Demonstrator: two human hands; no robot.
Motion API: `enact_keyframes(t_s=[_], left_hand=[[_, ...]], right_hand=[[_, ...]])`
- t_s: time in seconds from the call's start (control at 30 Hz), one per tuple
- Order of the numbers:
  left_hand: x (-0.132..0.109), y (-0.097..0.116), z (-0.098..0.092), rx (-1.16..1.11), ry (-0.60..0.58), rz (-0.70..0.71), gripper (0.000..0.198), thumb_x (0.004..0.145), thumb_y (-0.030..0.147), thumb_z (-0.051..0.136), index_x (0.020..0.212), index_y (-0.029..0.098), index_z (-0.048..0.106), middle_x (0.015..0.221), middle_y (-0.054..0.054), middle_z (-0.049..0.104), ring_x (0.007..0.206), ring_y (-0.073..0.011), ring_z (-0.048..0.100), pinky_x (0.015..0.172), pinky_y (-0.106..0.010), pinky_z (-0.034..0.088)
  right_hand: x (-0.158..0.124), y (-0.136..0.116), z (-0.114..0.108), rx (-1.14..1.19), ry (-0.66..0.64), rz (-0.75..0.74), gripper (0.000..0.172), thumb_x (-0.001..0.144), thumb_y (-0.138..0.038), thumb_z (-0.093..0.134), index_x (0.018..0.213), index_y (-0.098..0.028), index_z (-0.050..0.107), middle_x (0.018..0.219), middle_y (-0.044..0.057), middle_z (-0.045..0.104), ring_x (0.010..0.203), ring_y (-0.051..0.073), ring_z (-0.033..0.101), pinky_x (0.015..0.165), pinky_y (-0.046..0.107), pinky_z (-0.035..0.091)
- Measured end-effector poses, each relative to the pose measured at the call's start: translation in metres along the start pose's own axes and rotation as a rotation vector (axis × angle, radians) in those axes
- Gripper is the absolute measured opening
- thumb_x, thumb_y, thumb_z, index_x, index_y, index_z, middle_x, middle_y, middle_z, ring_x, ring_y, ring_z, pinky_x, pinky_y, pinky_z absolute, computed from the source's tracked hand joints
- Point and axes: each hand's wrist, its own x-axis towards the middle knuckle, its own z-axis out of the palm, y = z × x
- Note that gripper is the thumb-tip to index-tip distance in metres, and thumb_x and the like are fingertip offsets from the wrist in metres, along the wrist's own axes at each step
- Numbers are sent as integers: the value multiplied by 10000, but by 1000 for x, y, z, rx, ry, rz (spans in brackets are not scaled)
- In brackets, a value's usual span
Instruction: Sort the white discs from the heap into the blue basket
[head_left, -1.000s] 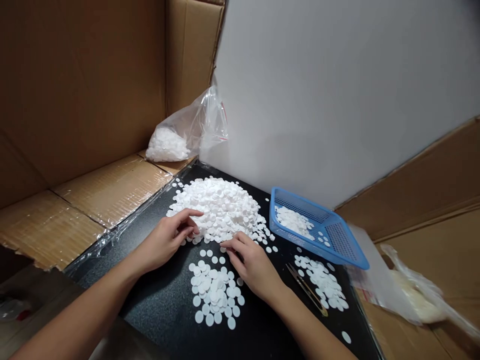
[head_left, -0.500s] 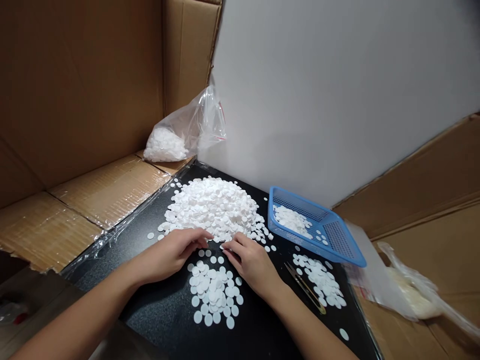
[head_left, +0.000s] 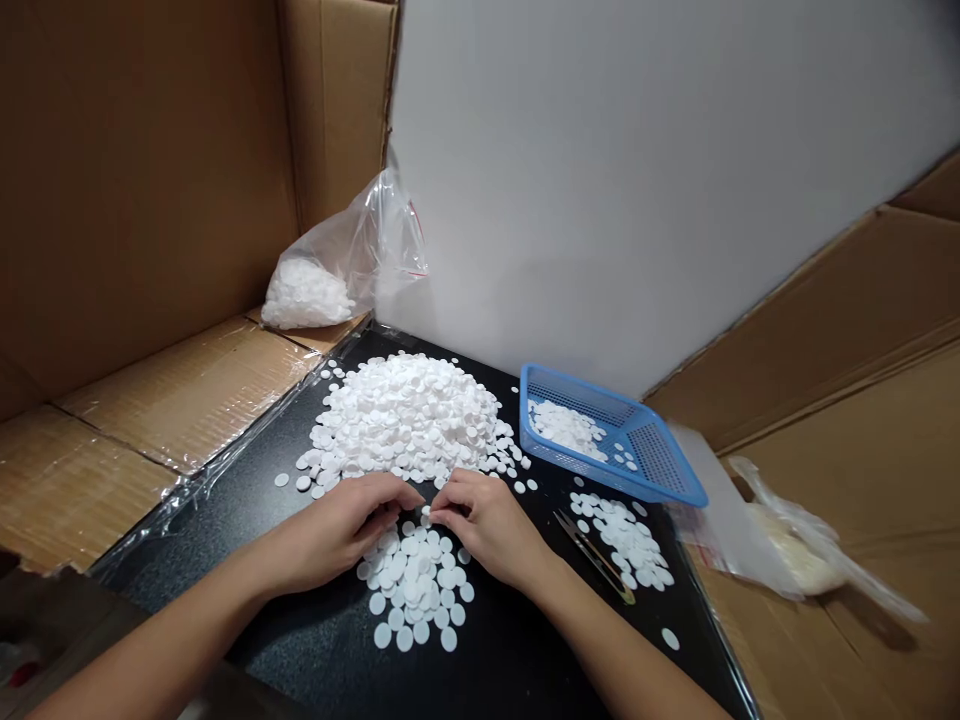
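A big heap of small white round discs point(head_left: 409, 410) lies on the black tabletop. Just in front of it my two hands are close together, fingertips almost meeting. The right hand point(head_left: 491, 525) pinches a single white disc point(head_left: 426, 511) between thumb and forefinger. Curled fingers close my left hand point(head_left: 349, 525); whether anything is in them is hidden. Below the fingertips, partly covered by the left hand, spreads a smaller pile of flat discs point(head_left: 420, 585).
At the right stands a blue mesh basket point(head_left: 679, 480) with discs in it. Tweezers point(head_left: 596, 560) lie beside another disc pile point(head_left: 626, 540). A clear bag of white pieces point(head_left: 311, 290) rests on cardboard at the back left. Another plastic bag point(head_left: 810, 550) lies far right.
Both hands have drawn back slightly from the big heap toward the smaller pile, and their fingertips are closer together. The whole view has shifted, so the scene sits further left.
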Motion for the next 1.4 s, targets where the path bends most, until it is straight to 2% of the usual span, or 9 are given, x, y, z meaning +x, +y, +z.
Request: enact_keyframes(t_s=[0.23,0.7,0.9,1.07,1.27,1.4], left_hand=[[4,0,5,-44,-21,-5,323,910,100,454,1155,224,622,1135,-58,679,1030,-213,622,926,-341,488],[6,3,2,-101,-83,-42,386,888,60,420,1199,218,587,1182,-51,660,1090,-208,598,963,-351,460],[5,1,2,-128,-84,-64,387,892,83,444,1218,234,589,1193,-46,662,1082,-213,600,959,-348,461],[6,0,3,-140,-65,-82,342,916,112,438,1203,226,587,1184,-54,663,1071,-210,611,944,-352,476],[8,-3,4,-170,-35,-89,307,953,149,408,1197,221,581,1193,-67,677,1104,-212,619,976,-378,476],[8,-7,4,-230,-19,-94,293,975,177,395,1205,221,571,1190,-73,687,1120,-211,631,983,-379,483]], right_hand=[[1,-6,1,46,4,47,205,815,-29,704,704,-198,669,742,-14,634,686,143,587,649,250,422],[3,-5,-2,153,-13,125,189,819,-56,677,696,-199,676,734,-20,675,711,147,613,663,237,425],[5,-3,-4,201,-23,207,154,838,-87,627,731,-185,678,671,-31,631,634,124,560,597,219,388],[7,1,-14,233,-24,342,150,835,-143,636,689,-173,642,644,-30,619,603,113,551,572,208,395],[4,2,-25,249,-150,492,169,832,-125,609,670,-173,621,532,-53,582,391,73,469,410,184,345],[3,2,-30,246,-166,508,166,876,-133,573,736,-171,653,583,-43,578,420,78,502,380,165,370]])
